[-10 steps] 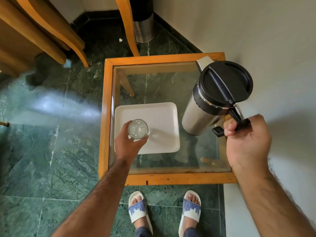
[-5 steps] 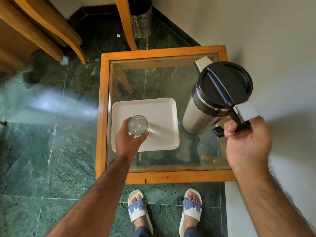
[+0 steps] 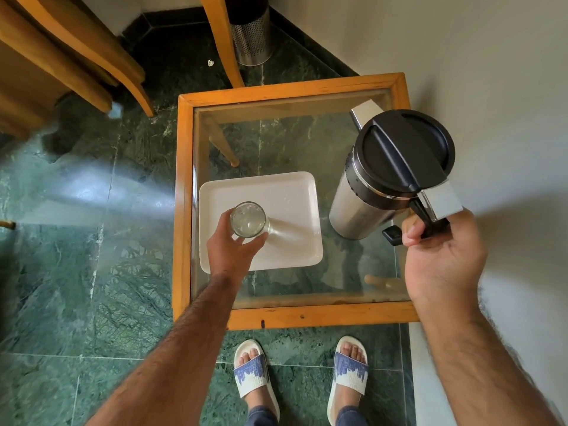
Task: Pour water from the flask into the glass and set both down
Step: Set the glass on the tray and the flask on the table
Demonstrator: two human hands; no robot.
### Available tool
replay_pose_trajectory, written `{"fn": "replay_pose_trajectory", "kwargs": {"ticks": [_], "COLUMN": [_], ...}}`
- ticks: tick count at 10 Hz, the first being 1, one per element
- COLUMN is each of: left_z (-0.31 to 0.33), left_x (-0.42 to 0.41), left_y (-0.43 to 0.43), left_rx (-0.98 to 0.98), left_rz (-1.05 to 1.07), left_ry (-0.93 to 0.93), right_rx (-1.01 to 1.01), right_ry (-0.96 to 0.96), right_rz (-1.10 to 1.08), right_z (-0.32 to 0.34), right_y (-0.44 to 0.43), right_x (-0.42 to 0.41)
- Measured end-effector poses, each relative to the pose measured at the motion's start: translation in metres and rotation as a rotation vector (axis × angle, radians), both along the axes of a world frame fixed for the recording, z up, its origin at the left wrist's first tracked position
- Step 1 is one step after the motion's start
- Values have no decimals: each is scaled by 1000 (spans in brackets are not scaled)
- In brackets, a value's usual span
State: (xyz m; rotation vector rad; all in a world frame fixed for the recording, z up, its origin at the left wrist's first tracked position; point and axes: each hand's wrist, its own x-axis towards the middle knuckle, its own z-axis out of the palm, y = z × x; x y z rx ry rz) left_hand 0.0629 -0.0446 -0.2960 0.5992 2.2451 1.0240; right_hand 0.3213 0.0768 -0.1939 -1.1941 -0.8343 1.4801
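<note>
Left hand (image 3: 234,254) grip wrapped around glass (image 3: 248,219), right hand (image 3: 442,256) grip clasping flask (image 3: 384,176) handle

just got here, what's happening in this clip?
A person stands over a small glass-topped table. The left hand grips a clear glass over the white tray. The right hand holds a steel flask by its handle, upright, black lid on, to the right of the tray. Nothing is pouring; whether the glass holds water is unclear.
</note>
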Motion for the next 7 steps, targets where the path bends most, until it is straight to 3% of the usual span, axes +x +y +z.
{"fn": "replay_pose_trajectory", "kwargs": {"ticks": [4, 5, 6, 7], "left_z": [-5, -1, 7, 32], "left_x": [4, 6, 7, 4], "left_y": [1, 1, -3, -16], "left_rx": [-7, -22, -101, -90], "left_rz": [34, 22, -32, -182], "left_ry": [-30, -22, -38, 188], "right_rx": [75, 121, 83, 300], "right_ry": [25, -50, -138, -374], "right_rz": [-7, -3, -137, -213], "right_z": [-9, -4, 1, 26], "right_y": [-21, -22, -25, -14], "right_x": [-2, -1, 1, 8]}}
